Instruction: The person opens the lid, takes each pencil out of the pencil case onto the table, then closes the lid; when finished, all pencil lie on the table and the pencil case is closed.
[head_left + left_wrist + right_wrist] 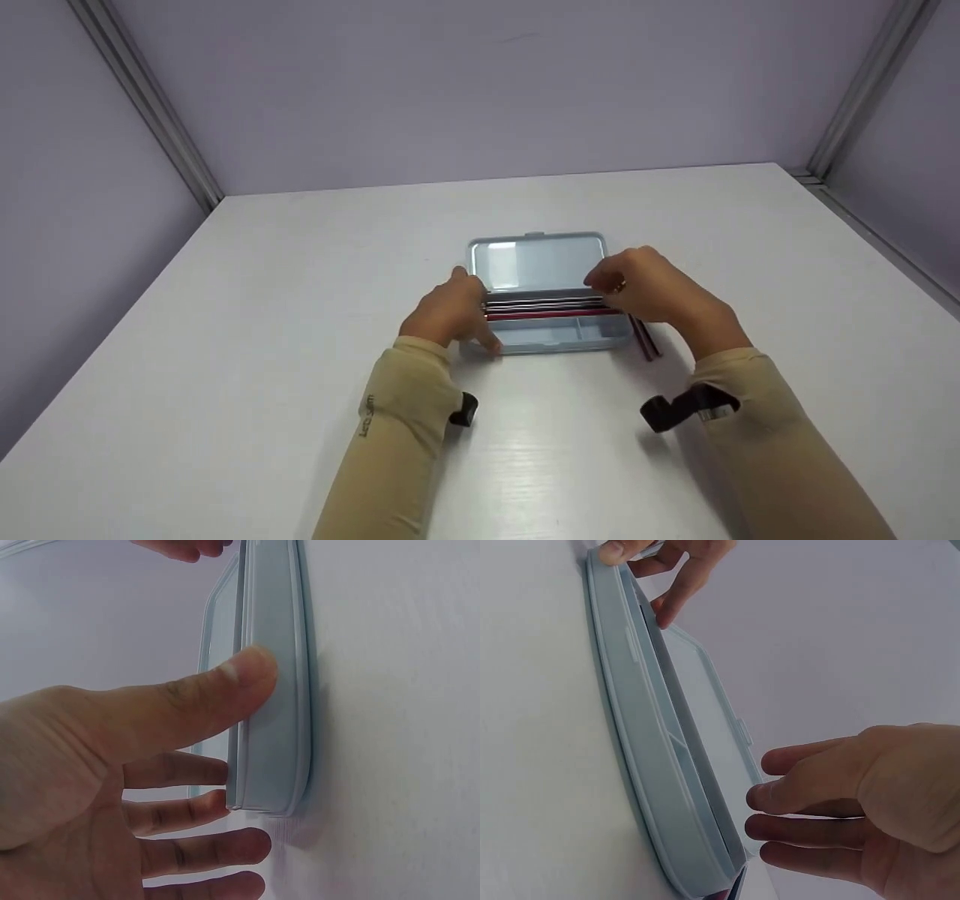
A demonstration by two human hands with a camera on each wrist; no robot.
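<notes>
Seen from above, two forearms in tan sleeves reach over a white worktop [225, 360]. Between the hands lies an open pale-blue pencil case [559, 336], its shallow tray nearest the person and its lid [536, 262] lying flat just beyond.

The left hand [454, 311] rests at the tray's left end, fingers straight and loosely spread. The left wrist view shows the thumb [225, 690] pressed flat on the tray's rim and two fingertips touching its corner; nothing is gripped.

The right hand [649, 289] hovers at the tray's right end. Its fingers look straight and slightly apart in the right wrist view. From above they seem to touch the ends of the pencils [547, 307], though a pinch cannot be confirmed.

Several slim pencils, silver-grey and red, lie lengthwise along the far side of the tray. Two more dark red pencils [645, 341] lie loose on the worktop, just under the right hand.

The case looks rigid, light and smooth, likely to slide when pushed; its short ends offer the steadiest hold. The pencils look thin and prone to rolling. The flat lid blocks approach from the far side.
</notes>
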